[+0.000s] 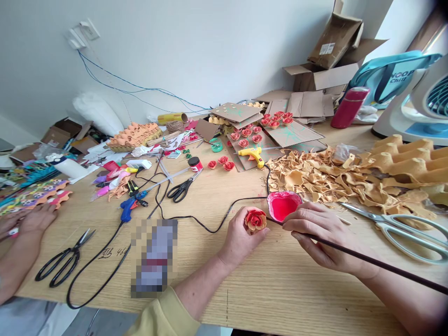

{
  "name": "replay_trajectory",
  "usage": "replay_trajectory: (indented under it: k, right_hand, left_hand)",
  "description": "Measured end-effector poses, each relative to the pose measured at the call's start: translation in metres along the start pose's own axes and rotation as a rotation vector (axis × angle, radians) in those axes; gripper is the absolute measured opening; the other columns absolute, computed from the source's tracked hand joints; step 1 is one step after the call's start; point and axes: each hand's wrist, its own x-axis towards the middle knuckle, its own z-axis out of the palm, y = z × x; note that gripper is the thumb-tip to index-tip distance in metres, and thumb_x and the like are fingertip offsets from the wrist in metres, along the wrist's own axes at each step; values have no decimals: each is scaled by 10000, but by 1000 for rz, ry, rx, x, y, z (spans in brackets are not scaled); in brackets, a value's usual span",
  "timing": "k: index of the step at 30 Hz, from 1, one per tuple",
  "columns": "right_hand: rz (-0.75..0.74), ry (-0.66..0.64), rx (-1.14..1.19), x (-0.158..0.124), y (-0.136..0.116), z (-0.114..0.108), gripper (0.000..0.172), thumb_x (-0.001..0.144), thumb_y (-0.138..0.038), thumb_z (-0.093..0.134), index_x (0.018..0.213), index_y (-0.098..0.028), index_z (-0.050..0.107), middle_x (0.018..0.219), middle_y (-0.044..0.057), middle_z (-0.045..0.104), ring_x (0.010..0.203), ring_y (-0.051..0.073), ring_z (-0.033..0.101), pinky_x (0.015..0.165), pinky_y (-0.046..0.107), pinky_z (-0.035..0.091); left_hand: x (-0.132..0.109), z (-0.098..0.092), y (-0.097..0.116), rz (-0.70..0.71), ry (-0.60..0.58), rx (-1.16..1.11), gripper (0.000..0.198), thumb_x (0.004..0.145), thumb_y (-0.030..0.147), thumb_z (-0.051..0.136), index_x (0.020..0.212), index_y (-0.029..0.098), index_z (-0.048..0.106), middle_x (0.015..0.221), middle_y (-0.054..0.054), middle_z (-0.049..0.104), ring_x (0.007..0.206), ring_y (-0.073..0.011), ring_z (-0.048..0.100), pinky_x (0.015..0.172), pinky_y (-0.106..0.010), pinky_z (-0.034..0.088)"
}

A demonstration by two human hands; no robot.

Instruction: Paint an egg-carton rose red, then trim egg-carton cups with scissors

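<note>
While it rested on the wooden table [245, 289], my left hand [240, 238] pinched a red paper rose [255, 219].
Far left, another person's hand [37, 218] lay near black scissors [65, 261]; a red paint dish [283, 205] sat just behind the rose, and my right hand [322, 238] was closed around a thin dark stick [385, 267] whose tip reached it.

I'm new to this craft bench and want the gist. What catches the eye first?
A red paper rose sits pinched in the left hand, front and centre, beside a pink bowl of red paint. The right hand holds a thin dark stick. Behind, a heap of tan carton scraps spreads right.
</note>
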Motion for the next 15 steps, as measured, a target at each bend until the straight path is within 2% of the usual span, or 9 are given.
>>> replay_trajectory:
  k: [10, 15]
  right_hand:
    - [66, 112, -67, 2, 1, -8, 176, 925, -100, 546, 1045, -205, 619, 856, 33, 717, 746, 169, 649, 763, 330, 479]
    - [148, 83, -125, -1, 3, -8, 75, 950, -142, 552, 975, -198, 595, 774, 22, 676, 664, 166, 600, 720, 337, 450]
  left_hand:
    - [4, 1, -11, -79, 5, -142, 395, 698, 283, 823, 1005, 179, 596, 930, -36, 675, 858, -178, 621, 801, -283, 501]
    - [6, 2, -10, -79, 14, -187, 381, 697, 181, 770, 1027, 180, 580, 998, -54, 670, 929, -187, 629, 882, -310, 507]
